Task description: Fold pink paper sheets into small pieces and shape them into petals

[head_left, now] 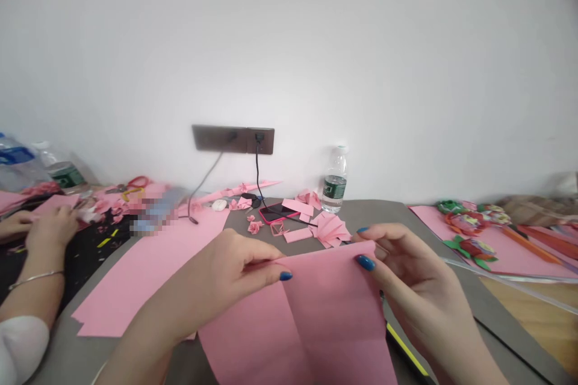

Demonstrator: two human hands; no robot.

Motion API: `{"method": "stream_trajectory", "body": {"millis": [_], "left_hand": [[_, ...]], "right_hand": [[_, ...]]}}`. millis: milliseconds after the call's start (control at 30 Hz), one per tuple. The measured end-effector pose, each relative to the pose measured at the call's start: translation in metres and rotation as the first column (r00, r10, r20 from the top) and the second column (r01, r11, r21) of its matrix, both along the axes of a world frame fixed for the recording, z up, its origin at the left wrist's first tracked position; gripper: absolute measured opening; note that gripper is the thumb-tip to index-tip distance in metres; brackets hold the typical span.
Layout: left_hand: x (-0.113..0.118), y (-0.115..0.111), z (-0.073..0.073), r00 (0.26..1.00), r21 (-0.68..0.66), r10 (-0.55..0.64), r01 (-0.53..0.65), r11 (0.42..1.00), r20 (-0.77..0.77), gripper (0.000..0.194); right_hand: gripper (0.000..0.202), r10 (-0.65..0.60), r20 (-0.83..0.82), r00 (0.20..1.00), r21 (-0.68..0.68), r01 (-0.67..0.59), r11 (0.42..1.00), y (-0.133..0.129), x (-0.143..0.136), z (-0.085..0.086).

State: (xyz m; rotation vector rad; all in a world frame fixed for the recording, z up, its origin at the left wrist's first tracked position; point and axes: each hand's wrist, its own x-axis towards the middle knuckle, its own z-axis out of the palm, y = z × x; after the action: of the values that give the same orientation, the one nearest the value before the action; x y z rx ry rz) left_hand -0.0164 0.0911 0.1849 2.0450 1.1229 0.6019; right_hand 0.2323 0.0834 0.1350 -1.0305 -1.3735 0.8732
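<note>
A creased sheet of pink paper (311, 319) hangs upright in front of me, its top edge turned over. My left hand (221, 277) pinches that edge near its left end, thumb on the near side. At the top right corner, my right hand (406, 277) grips the paper between thumb and fingers. Just beyond the sheet lies a pleated pink paper fan shape (331, 230). Partly hidden behind the paper and my right hand is a black and yellow tool (406, 349), whose kind I cannot make out.
Pink sheets (153, 274) lie to the left. A phone (277, 212) with a cable and a water bottle (335, 180) are near the wall. Paper flowers (474, 249) rest on the right. At far left, another person's hands (52, 231) handle pink paper near scissors (135, 186).
</note>
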Motion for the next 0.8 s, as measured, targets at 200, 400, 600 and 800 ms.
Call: {"method": "stream_trajectory", "body": {"millis": [200,400,600,800], "left_hand": [[-0.007,0.036,0.004,0.964,-0.142,-0.266,0.266,0.953,0.023,0.038],[-0.010,0.076,-0.015,0.923,-0.190,-0.383,0.382,0.905,0.032,0.035],[-0.007,0.105,-0.056,0.971,-0.358,-0.232,0.197,0.913,-0.057,0.031],[-0.005,0.123,-0.081,0.958,-0.509,-0.256,0.160,0.846,-0.125,0.024]], "right_hand": [[0.028,0.082,-0.025,0.996,-0.189,-0.086,0.978,0.015,-0.006,0.007],[0.032,0.100,-0.084,0.991,-0.302,-0.121,0.946,0.036,-0.009,-0.004],[0.037,0.184,0.120,0.976,-0.329,-0.136,0.935,0.077,-0.006,-0.062],[0.025,0.108,0.565,0.818,0.000,-0.131,0.991,0.096,-0.032,-0.080]]}}
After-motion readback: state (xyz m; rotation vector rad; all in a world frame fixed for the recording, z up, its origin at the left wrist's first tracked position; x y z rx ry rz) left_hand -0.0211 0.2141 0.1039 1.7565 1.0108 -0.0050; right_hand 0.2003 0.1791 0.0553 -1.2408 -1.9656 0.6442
